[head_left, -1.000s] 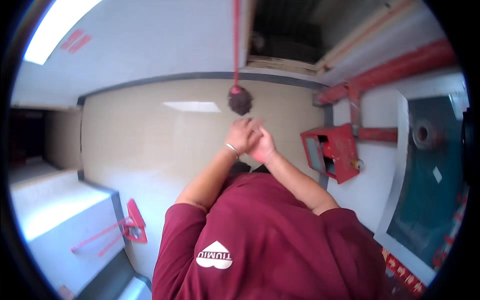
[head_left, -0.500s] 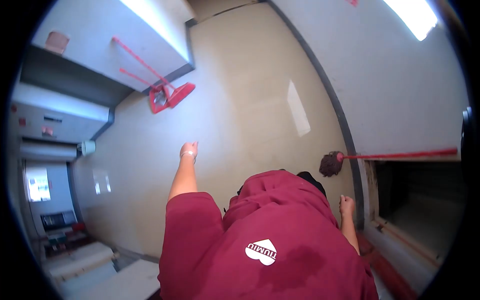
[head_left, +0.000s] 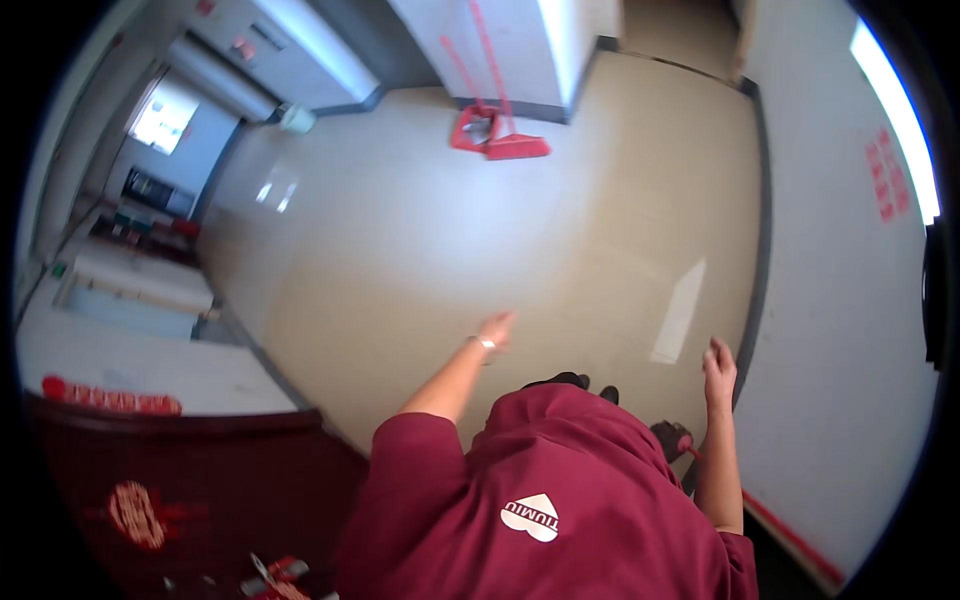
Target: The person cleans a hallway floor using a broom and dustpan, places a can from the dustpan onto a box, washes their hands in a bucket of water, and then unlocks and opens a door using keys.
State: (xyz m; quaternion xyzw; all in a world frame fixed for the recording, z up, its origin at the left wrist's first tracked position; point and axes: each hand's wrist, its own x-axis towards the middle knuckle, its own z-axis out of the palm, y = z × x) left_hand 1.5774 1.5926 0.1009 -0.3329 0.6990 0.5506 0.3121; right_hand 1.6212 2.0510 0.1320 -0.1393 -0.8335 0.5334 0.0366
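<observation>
My left hand (head_left: 496, 330) is held out over the tiled floor (head_left: 460, 240), with a bracelet at its wrist. Motion smears its fingers, and no object shows in it. Near the right wall, my right hand (head_left: 717, 370) hangs with loosely bent fingers partly apart and nothing visible in them. A dark mop head (head_left: 670, 438) lies between my shirt and right forearm, its handle mostly hidden. Farther ahead, a red broom (head_left: 518, 148) stands beside a red dustpan (head_left: 472, 130) at the base of a white pillar.
A dark red table or cabinet (head_left: 200, 490) with small items on it is at the lower left. The white wall (head_left: 840, 330) runs along the right. A pale bucket (head_left: 297, 118) stands at the far left, and a doorway (head_left: 680, 35) opens at the top.
The view has swung away from the red wall box, toward the broom and dustpan. My hands were together one second ago and are now apart. The mop head now shows beside my right forearm.
</observation>
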